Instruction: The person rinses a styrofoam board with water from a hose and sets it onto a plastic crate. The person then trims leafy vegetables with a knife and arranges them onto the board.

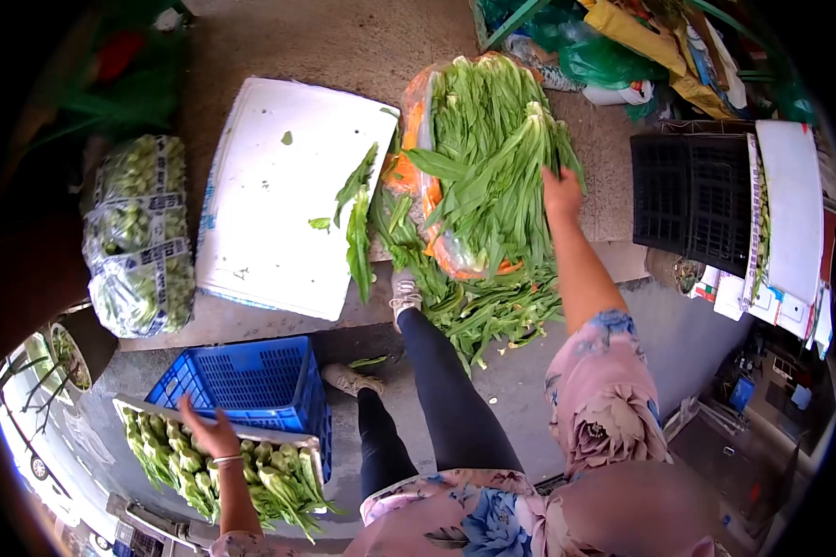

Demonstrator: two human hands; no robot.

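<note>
Right hand (561, 193), grip unclear, at leafy greens (483, 167), likely light, limp and easily bruised, best held by pale stem ends (535, 113); left hand (215, 434) spread wide near stalks (277, 478).

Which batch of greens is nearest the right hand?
The leafy heap on the orange bag: the right hand is at its edge. The boxed bunches lie by the left hand, the wrapped bundles far off.

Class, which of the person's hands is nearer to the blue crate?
Left. The left hand is by the crate's near side; the right hand is farther off, at heaped greens.
</note>
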